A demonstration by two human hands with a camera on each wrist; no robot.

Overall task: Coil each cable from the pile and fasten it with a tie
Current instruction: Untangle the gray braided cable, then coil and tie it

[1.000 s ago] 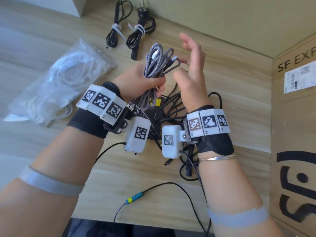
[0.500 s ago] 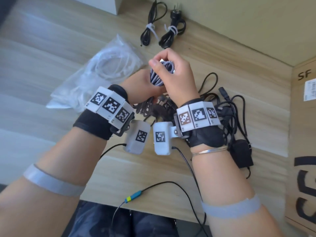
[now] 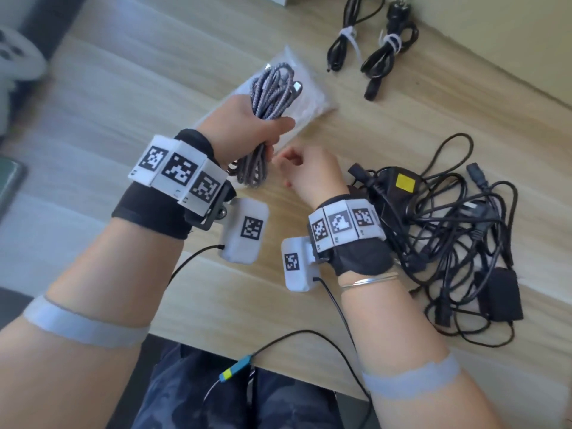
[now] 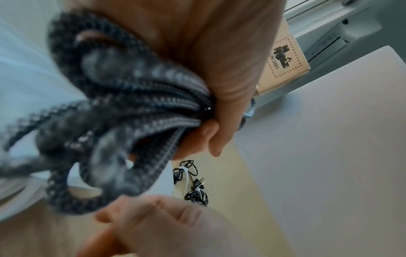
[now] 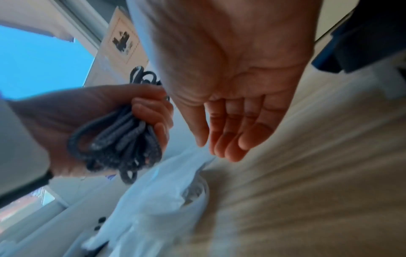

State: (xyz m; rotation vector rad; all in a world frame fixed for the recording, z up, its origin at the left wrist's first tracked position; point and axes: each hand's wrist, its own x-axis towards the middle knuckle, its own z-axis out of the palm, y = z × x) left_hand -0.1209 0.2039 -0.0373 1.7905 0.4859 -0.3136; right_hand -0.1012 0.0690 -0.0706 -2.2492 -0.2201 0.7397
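Right hand (image 3: 312, 174) has released the braided cable coil (image 3: 269, 97) and hangs relaxed, empty; left hand (image 3: 247, 125) alone clenches it above the tie bag (image 5: 153, 200). Fastening comes next.

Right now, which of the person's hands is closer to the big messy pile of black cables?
Right. The right hand hangs empty just beside the black cable pile; the left hand is farther off, gripping the gray braided cable.

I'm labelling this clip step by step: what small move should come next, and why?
Probably the right hand, open and holding nothing, reaches into the plastic bag for a tie: the left hand grips the coiled braided cable, which shows no tie.
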